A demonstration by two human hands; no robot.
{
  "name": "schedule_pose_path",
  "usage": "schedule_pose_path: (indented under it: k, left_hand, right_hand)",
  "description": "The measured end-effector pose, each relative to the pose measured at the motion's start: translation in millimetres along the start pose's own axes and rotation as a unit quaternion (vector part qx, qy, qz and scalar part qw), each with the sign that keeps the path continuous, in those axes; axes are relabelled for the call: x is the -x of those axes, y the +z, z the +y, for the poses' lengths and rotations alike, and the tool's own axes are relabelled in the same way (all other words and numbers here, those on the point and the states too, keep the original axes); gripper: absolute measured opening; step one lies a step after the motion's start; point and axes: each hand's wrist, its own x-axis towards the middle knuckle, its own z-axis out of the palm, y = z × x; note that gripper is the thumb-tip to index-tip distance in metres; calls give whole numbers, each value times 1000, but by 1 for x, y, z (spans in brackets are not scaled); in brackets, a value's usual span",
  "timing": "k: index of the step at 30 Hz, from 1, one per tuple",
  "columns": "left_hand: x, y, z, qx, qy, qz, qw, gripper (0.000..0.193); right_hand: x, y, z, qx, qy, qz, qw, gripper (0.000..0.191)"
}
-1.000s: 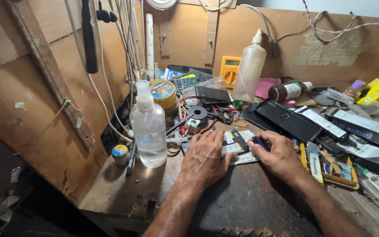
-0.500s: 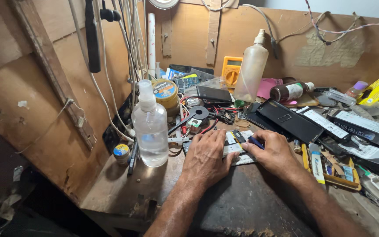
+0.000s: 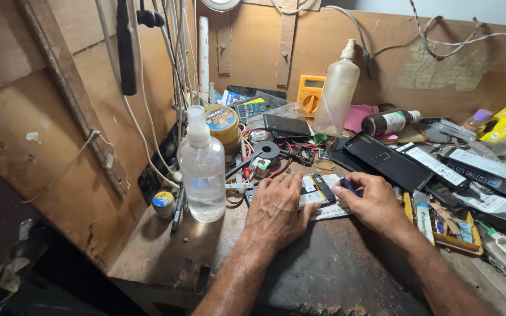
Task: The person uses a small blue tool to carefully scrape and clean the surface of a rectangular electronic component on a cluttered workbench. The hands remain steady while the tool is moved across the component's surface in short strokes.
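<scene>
My left hand [image 3: 276, 209] lies flat on an opened phone [image 3: 318, 193] on the dark workbench [image 3: 335, 275], pressing it down. My right hand [image 3: 371, 202] sits just right of the phone and pinches a small dark blue tool [image 3: 348, 186] with its tip at the phone's right edge. The phone's inside shows a dark battery and white parts; my left hand hides its left part.
A clear spray bottle [image 3: 203, 167] stands left of my hands, with a small tin [image 3: 163, 203] beside it. Behind are a yellow multimeter [image 3: 310, 93], a tall squeeze bottle [image 3: 337, 90], a black phone [image 3: 386, 159] and cluttered parts at right. Cables hang on the wooden wall.
Both hands have stayed on the phone; my right hand has shifted slightly with the blue tool at the phone's edge. The view has drifted a little.
</scene>
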Motion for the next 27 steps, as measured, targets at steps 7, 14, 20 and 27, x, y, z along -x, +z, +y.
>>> schedule_pose_path:
  k: [7,14,20,27]
  left_hand:
    - [0,0,0,-3,5,3,1000,58]
    - [0,1,-1,-5,5,3,1000,63]
    - [1,2,-2,-4,-1,0,1000,59]
    - [-1,0,0,-5,5,6,1000,57]
  right_hand:
    - [6,0,-20,18,-21,-6,1000,37]
    - [6,-3,-27,47,18,-38,998,33]
    - [11,-1,-20,-14,-21,-31,999,29]
    - [14,1,-18,0,-72,-20,997,27]
